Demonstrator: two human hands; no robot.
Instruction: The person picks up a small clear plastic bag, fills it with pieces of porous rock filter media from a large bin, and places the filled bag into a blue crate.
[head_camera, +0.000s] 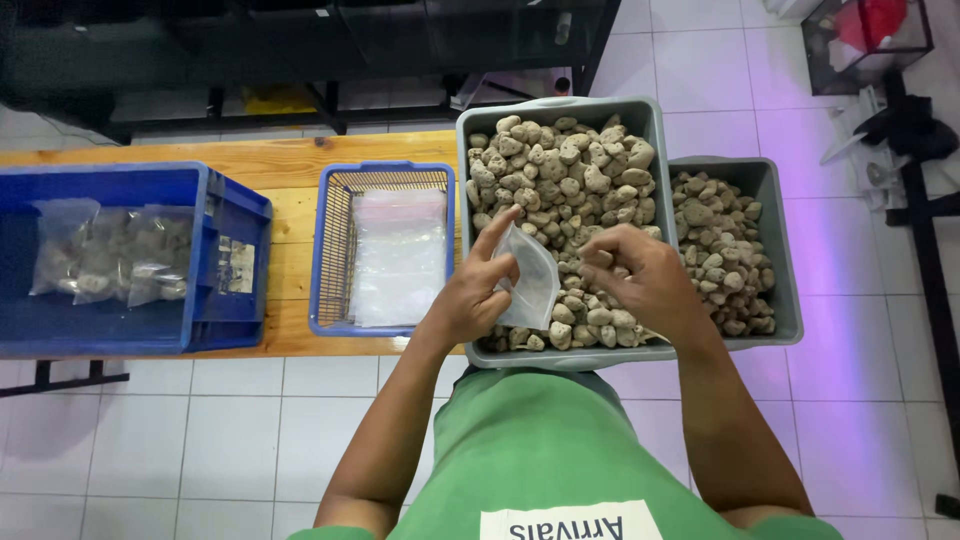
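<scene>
While the left hand (470, 300) holds a small clear plastic bag (530, 285) by its top edge, pinching it between thumb and fingers with the pointer finger sticking up, I see the bag hanging over the big grey tub (562, 110) in the middle of the frame. The bag looks flat and empty to me; I cannot see any stone inside it yet.

The right hand (635, 275) is curled over the porous grey stones (565, 185) in that tub, just to the right of the bag. Its fingers are bent together as if they pinch or scoop a few stones, but I cannot tell how many it has.

A second grey tub (775, 240) sits to the right, touching the first one, and it holds darker stones (715, 250).

At the left of the frame, a big blue crate (205, 260) on the wooden bench (290, 160) holds a few filled bags of stones (110, 255). I think those are the finished ones. Between the crate and the tubs, a blue basket (335, 250) holds a stack of flat empty bags (400, 255).

So I judge the work is early: only a few bags are done, this one is just starting, and both tubs are full of stones.
</scene>
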